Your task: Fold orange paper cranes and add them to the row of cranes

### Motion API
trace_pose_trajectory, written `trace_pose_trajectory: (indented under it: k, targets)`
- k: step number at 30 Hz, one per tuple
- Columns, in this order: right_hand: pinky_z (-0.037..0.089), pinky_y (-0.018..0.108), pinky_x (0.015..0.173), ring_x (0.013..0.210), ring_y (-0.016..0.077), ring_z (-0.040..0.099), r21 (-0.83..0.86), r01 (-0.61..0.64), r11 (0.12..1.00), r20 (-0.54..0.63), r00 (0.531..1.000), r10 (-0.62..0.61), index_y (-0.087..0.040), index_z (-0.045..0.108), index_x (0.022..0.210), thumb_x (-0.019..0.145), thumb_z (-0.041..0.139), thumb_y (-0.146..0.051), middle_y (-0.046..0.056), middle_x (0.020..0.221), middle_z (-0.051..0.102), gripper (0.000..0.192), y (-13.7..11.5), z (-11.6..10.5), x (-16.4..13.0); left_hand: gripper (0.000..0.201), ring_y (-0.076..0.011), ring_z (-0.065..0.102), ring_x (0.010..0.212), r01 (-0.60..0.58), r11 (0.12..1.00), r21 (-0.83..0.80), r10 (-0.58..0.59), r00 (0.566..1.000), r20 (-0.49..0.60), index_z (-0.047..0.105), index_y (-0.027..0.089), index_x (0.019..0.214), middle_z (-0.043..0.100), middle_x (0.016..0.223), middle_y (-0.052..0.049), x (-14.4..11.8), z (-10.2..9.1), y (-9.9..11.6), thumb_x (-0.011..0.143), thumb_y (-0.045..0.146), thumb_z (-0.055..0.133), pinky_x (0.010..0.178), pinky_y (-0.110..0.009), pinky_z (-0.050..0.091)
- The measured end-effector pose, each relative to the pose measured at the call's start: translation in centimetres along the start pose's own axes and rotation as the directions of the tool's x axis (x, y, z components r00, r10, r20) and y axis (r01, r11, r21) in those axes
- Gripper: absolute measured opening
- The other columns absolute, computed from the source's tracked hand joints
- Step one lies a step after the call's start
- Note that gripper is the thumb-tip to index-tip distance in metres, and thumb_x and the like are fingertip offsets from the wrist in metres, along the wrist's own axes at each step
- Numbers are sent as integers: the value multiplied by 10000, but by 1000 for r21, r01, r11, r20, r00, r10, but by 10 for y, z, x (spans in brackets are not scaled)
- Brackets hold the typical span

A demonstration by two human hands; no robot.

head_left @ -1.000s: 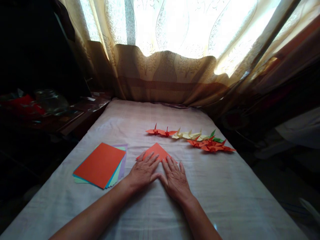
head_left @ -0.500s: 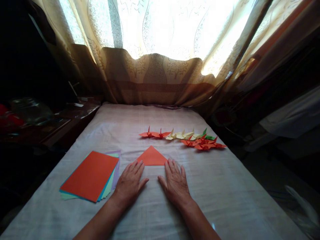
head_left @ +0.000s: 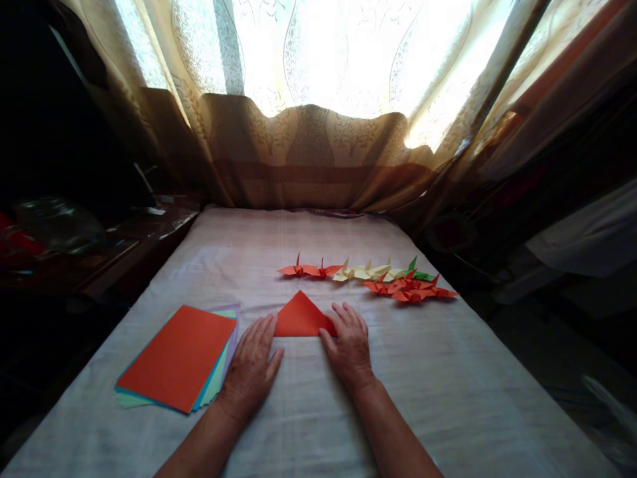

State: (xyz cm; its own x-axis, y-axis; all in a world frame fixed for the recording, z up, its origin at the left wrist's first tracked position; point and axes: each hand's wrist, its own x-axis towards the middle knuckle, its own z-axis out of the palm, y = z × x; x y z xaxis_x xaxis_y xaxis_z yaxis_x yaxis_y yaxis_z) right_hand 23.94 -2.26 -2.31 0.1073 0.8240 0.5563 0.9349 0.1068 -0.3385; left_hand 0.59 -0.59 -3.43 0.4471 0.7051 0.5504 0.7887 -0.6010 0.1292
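Observation:
A red-orange sheet of origami paper (head_left: 301, 317), folded into a triangle, lies on the cloth with its point facing away from me. My left hand (head_left: 251, 362) is flat and open, its fingertips at the paper's left corner. At the right corner, my right hand (head_left: 348, 342) has its thumb on the paper and its fingers curled round the edge. To the left of my left hand is a stack of coloured paper (head_left: 179, 358), red-orange on top, with blue, pale green and lilac sheets showing beneath.
Beyond the triangle stands a row of folded paper cranes, red-orange (head_left: 411, 290), cream (head_left: 365, 272) and green (head_left: 418, 273). A pale cloth (head_left: 298, 425) covers the surface. Patterned curtains (head_left: 308, 146) hang behind, and a glass jar (head_left: 60, 222) sits at far left.
My right hand has gone from lying flat to curling its fingers and thumb at the paper's right corner. The left hand has slid slightly left, uncovering more of the left corner.

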Motion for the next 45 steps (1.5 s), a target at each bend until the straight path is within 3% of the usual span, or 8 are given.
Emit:
trace_pose_trajectory:
  k: [5, 11, 16, 21, 25, 30, 36, 45]
  targets:
    - [351, 359, 988, 984, 189, 640, 149, 126, 981, -93, 989, -113, -236, 669, 851, 905, 504, -176, 29, 942, 746, 183, -6, -20, 3, 723, -316, 316, 1449, 29, 999, -16, -30, 996, -85, 63, 201, 1576, 354, 1557, -173, 12, -18, 10, 986, 301, 469, 1130, -520, 365]
    - [340, 338, 839, 778, 166, 614, 14, 72, 997, -114, 991, -70, -238, 707, 872, 960, 503, -223, 30, 819, 730, 223, -20, -38, 4, 877, -323, 132, 1500, -126, 992, 23, 127, 954, -272, 38, 283, 1574, 48, 1648, -114, 18, -37, 28, 914, 195, 610, 1165, -562, 287]
    - [311, 334, 780, 719, 158, 576, 39, 223, 974, -31, 975, -221, -244, 694, 883, 971, 497, -250, 21, 753, 701, 216, -41, -36, -8, 620, -262, 139, 1500, -194, 979, 64, 204, 944, -259, 396, 352, 1456, 307, 1594, -62, 14, -39, 30, 905, 168, 613, 1209, -527, 195]
    - [316, 340, 791, 725, 161, 566, 100, 290, 952, 25, 956, -293, -242, 679, 926, 964, 499, -248, 15, 768, 699, 184, -56, -32, -18, 231, -220, 319, 1452, -161, 986, 51, 167, 971, -169, 681, 305, 1006, 629, 1350, -19, 20, -46, 23, 955, 151, 516, 1216, -549, 21]
    - [295, 392, 1013, 1014, 209, 600, 198, 348, 916, 192, 903, -384, -260, 666, 1118, 903, 593, -368, 41, 1054, 728, 252, -47, -32, -16, 253, -232, 556, 1286, -154, 988, -10, 152, 983, -100, 678, 264, 918, 709, 1226, -6, 21, -49, 10, 969, 147, 459, 1208, -573, 66]
    - [169, 459, 1164, 1352, 280, 428, 205, 359, 910, 391, 823, -413, -236, 573, 1338, 834, 658, -383, 81, 1398, 575, 532, -25, -37, 2, 318, -232, 609, 1225, -201, 979, -36, 200, 979, -37, 658, 226, 1042, 730, 1172, -51, 12, -46, -10, 924, 70, 407, 1199, -554, 210]
    - [265, 430, 1151, 1307, 209, 501, 132, 455, 881, 296, 830, -473, -320, 694, 1160, 943, 541, -169, 32, 1309, 649, 305, -13, -25, 11, 454, -203, 604, 1225, -182, 974, -132, 185, 983, 10, 531, 215, 1286, 682, 1258, -78, -5, -42, -16, 899, 40, 372, 1145, -454, 389]
    - [365, 406, 1097, 1189, 194, 602, 194, 534, 823, 199, 800, -565, -247, 708, 1052, 981, 454, -182, 37, 1171, 723, 272, 3, -40, -5, 344, -184, 664, 1108, -204, 960, -192, 213, 977, 30, 521, 207, 1272, 717, 1158, -72, -10, -48, -9, 974, 116, 375, 1048, -369, 496]
